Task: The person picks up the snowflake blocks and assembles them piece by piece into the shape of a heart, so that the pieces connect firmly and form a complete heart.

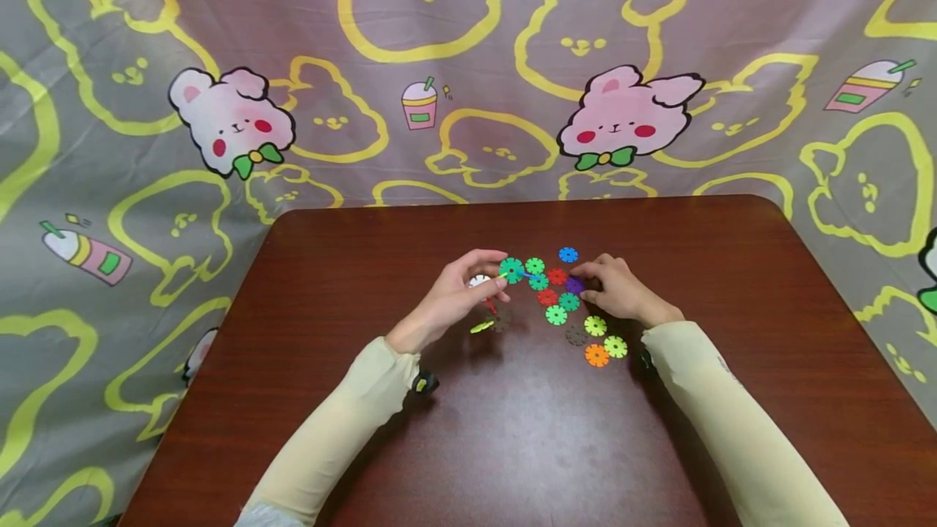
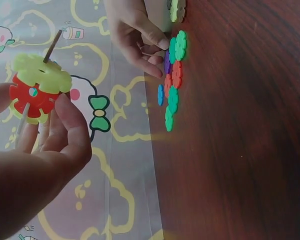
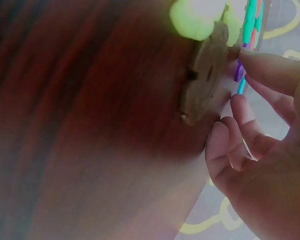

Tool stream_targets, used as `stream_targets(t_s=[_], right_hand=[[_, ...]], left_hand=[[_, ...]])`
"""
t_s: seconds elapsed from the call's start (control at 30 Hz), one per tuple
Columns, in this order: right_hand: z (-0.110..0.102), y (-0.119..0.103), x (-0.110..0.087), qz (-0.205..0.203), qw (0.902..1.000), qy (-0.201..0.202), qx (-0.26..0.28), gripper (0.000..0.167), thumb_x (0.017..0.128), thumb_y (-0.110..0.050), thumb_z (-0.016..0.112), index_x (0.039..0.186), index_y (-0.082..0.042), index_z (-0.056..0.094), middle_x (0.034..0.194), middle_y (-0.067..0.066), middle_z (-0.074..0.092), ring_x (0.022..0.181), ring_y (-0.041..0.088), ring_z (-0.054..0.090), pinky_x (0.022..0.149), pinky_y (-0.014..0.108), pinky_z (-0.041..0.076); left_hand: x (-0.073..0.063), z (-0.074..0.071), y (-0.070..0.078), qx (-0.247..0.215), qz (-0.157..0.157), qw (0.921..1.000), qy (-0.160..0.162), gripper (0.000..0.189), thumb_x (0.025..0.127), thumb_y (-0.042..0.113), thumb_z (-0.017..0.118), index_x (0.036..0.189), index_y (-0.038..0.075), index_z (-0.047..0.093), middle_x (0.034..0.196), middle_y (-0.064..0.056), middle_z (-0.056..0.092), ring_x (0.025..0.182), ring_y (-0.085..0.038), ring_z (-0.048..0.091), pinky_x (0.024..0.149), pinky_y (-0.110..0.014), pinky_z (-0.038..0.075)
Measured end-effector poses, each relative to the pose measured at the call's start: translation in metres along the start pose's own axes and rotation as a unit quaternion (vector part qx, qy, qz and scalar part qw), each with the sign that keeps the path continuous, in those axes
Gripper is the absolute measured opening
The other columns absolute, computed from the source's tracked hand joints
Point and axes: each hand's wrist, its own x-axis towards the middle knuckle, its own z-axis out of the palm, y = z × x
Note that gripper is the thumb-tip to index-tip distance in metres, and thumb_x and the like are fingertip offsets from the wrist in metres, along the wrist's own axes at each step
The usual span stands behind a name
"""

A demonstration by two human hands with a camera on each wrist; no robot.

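“Two forearms in cream sleeves point(image 1: 351, 417) are extending over a glossy red-brown bench point(image 1: 527, 442). What is the left hand point(image 1: 457, 291) doing?”

“It is holding a cluster point(image 2: 39, 90) of slotted-together notched discs above the bench, the thumb and fingers pinching it from opposite sides.”

“Which colours are showing in it?”

“In the left wrist view, a yellow-green disc point(image 2: 47, 80) is overlapping a red disc point(image 2: 45, 106), and a grey-brown disc point(image 2: 52, 46) is standing edge-on. From the head camera, a white disc point(image 1: 479, 280) is showing within the grasp, and a green disc point(image 1: 511, 263) is sitting just beyond the fingertips.”

“And the right hand point(image 1: 621, 289)?”

“Its thumb and index finger are curving around opposite sides of a purple disc point(image 1: 573, 286), which is lying on the bench. I cannot tell whether they are pinching it. The other fingers are bending loosely.”

“What else is lying nearby?”

“Between the hands, two red discs point(image 1: 547, 292) and four loose green discs point(image 1: 564, 299) are lying close together. A blue disc point(image 1: 564, 253) is lying just beyond them. Nearer the wearer, two yellow-green discs point(image 1: 590, 325), an orange disc point(image 1: 591, 355) and a second grey-brown disc point(image 1: 572, 335) are forming a group.”

“And behind?”

“A grey-pink fabric point(image 1: 498, 88) is hanging there, displaying cartoon animals and drink cups.”
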Motion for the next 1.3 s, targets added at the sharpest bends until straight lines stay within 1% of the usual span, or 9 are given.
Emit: stream_targets(t_s=[0.13,0.23,0.37,0.53,0.6,0.77,0.93,1.17,1.3], right_hand=[[-0.0001,-0.0006,0.0010,-0.002,1.0000,0.003,-0.002,0.028,0.089,-0.007,0.065,0.116,-0.004,0.066,0.110,0.020,0.053,0.102,0.036,0.041,0.082,0.045,0.035],[-0.0008,-0.0007,0.0023,-0.003,1.0000,0.005,-0.005,0.025,0.087,-0.008,0.067,0.111,-0.002,0.066,0.108,0.021,0.055,0.103,0.038,0.043,0.087,0.049,0.034],[-0.0017,0.0001,0.0035,0.004,1.0000,0.007,-0.003,0.024,0.085,-0.009,0.069,0.106,0.001,0.064,0.104,0.021,0.057,0.105,0.038,0.045,0.092,0.054,0.031],[-0.0014,0.0013,0.0040,0.015,0.9998,0.013,0.003,0.024,0.084,-0.011,0.071,0.103,0.000,0.063,0.102,0.019,0.060,0.102,0.035,0.047,0.091,0.053,0.032],[-0.0009,0.0012,0.0040,0.016,0.9997,0.017,0.006,0.024,0.083,-0.011,0.071,0.103,0.000,0.062,0.101,0.019,0.061,0.101,0.034,0.048,0.090,0.052,0.033],[0.0001,0.0015,0.0032,0.017,0.9994,0.024,0.017,0.024,0.083,-0.010,0.073,0.102,-0.001,0.059,0.095,0.016,0.063,0.090,0.030,0.055,0.082,0.045,0.043],[-0.0005,0.0011,0.0017,0.020,0.9989,0.029,0.031,0.021,0.085,-0.006,0.070,0.099,-0.003,0.055,0.086,0.011,0.066,0.077,0.022,0.059,0.072,0.038,0.046],[-0.0034,0.0003,-0.0017,0.037,0.9964,0.043,0.062,0.010,0.091,-0.005,0.061,0.100,-0.004,0.055,0.090,0.012,0.067,0.080,0.024,0.061,0.074,0.038,0.046],[-0.0072,-0.0009,-0.0042,0.055,0.9934,0.056,0.083,0.013,0.092,-0.008,0.060,0.103,-0.003,0.055,0.093,0.014,0.066,0.080,0.023,0.059,0.073,0.035,0.044]], left_hand=[[0.0012,0.0002,-0.0012,-0.001,0.001,1.0000,-0.001,0.044,0.092,0.005,0.061,0.134,0.002,0.049,0.111,-0.020,0.063,0.084,-0.034,0.069,0.071,-0.026,0.053],[0.0019,0.0009,-0.0014,0.001,0.002,1.0000,-0.004,0.046,0.092,0.005,0.061,0.136,-0.001,0.047,0.112,-0.023,0.062,0.088,-0.040,0.068,0.070,-0.027,0.053],[0.0016,0.0017,-0.0005,0.008,0.001,1.0000,-0.005,0.046,0.092,0.006,0.061,0.135,0.001,0.047,0.114,-0.025,0.061,0.087,-0.037,0.069,0.070,-0.027,0.053],[0.0007,0.0022,0.0012,0.009,-0.001,1.0000,-0.002,0.043,0.092,0.006,0.061,0.133,0.004,0.050,0.113,-0.023,0.062,0.086,-0.037,0.069,0.069,-0.027,0.052],[0.0006,0.0023,0.0015,0.011,-0.001,0.9999,-0.001,0.043,0.092,0.006,0.061,0.134,0.003,0.050,0.113,-0.021,0.063,0.084,-0.031,0.070,0.069,-0.027,0.052],[0.0006,0.0022,0.0012,0.010,0.000,0.9999,-0.003,0.046,0.092,0.006,0.061,0.135,0.001,0.048,0.113,-0.020,0.064,0.082,-0.026,0.071,0.069,-0.028,0.053],[0.0009,0.0022,0.0009,0.010,0.004,0.9999,0.000,0.045,0.092,0.006,0.061,0.135,0.002,0.048,0.112,-0.020,0.064,0.086,-0.036,0.069,0.070,-0.031,0.054],[0.0025,0.0030,0.0012,0.004,0.011,0.9998,0.019,0.043,0.092,0.005,0.060,0.133,0.003,0.050,0.111,-0.022,0.063,0.094,-0.047,0.065,0.069,-0.024,0.052],[0.0046,0.0028,0.0013,0.012,0.010,0.9995,0.027,0.041,0.094,0.006,0.059,0.134,0.004,0.050,0.112,-0.024,0.062,0.096,-0.047,0.065,0.078,-0.034,0.053]])
